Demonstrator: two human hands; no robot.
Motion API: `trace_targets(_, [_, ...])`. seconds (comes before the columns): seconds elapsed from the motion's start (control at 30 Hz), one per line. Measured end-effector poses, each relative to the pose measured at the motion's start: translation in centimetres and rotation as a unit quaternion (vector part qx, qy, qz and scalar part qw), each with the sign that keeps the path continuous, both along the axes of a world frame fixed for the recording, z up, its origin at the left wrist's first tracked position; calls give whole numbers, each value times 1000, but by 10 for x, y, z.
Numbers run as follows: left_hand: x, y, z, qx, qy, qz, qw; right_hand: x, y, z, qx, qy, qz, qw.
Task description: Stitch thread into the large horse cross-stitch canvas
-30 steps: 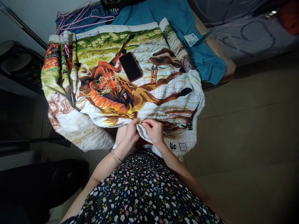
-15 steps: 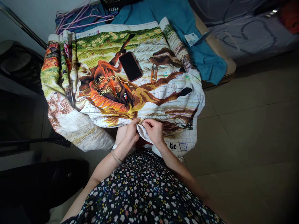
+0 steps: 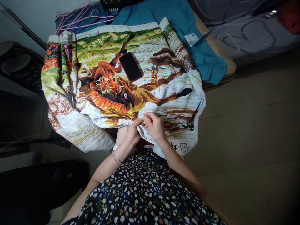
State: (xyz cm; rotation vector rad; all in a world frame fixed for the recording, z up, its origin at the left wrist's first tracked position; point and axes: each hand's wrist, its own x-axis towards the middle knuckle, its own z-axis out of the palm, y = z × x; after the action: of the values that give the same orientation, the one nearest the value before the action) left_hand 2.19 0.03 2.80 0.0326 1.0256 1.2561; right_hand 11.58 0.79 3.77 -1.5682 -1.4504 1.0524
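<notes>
A large cross-stitch cloth [image 3: 161, 90] with a horse design spreads over my lap and the surface in front. My left hand [image 3: 132, 132] pinches its near edge, gathering the fabric between thumb and fingers. Right beside it, my right hand [image 3: 155, 127] is closed, thumb and forefinger together just above the cloth; whatever sits in that pinch is too small to make out. Loose yellow thread [image 3: 110, 86] lies tangled on the horse's head. Farther up the cloth rest a dark phone [image 3: 130, 67] and orange-handled thread snips [image 3: 154, 74].
Pink hangers [image 3: 86, 22] lie at the back left on a teal sheet [image 3: 150, 12]. The cloth is rolled at its right end [image 3: 174, 43] and folded on the left. A small paper packet [image 3: 191, 39] is on the sheet. Tiled floor [image 3: 234, 125] extends to the right.
My right hand has shifted slightly up, and its forefinger has turned over the stitching spot. My left hand keeps its hold on the cloth.
</notes>
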Motion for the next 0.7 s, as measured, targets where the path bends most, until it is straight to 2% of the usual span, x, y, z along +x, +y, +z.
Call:
trace_targets(0.1, [-1,0,2,9,6,-10,1000,1,7,10,17,-182,79,980])
trace_targets(0.17, [-2,0,3,10,3,-14,1000,2,11,16,20,-229,106,968])
trace_targets(0.23, [-3,0,3,16,-4,-15,1000,8,16,23,31,-173,78,981])
trace_targets(0.3, [-5,-1,3,23,-5,-10,1000,25,22,34,51,-34,-4,998])
trace_targets(0.33, [-5,-1,2,22,-3,-5,1000,38,26,42,64,48,-51,996])
trace_targets(0.4, [-7,-2,1,7,5,4,1000,71,32,59,92,197,-116,969])
trace_targets(0.47, [-8,-3,0,-7,10,5,1000,107,37,75,141,288,-147,936])
trace_targets(0.53, [-8,-4,1,-7,10,4,1000,136,38,87,182,273,-168,930])
trace_targets(0.6, [-8,-5,2,0,10,8,1000,155,36,92,193,191,-188,944])
trace_targets(0.7, [-8,-5,3,-14,12,16,1000,160,35,89,198,83,-210,954])
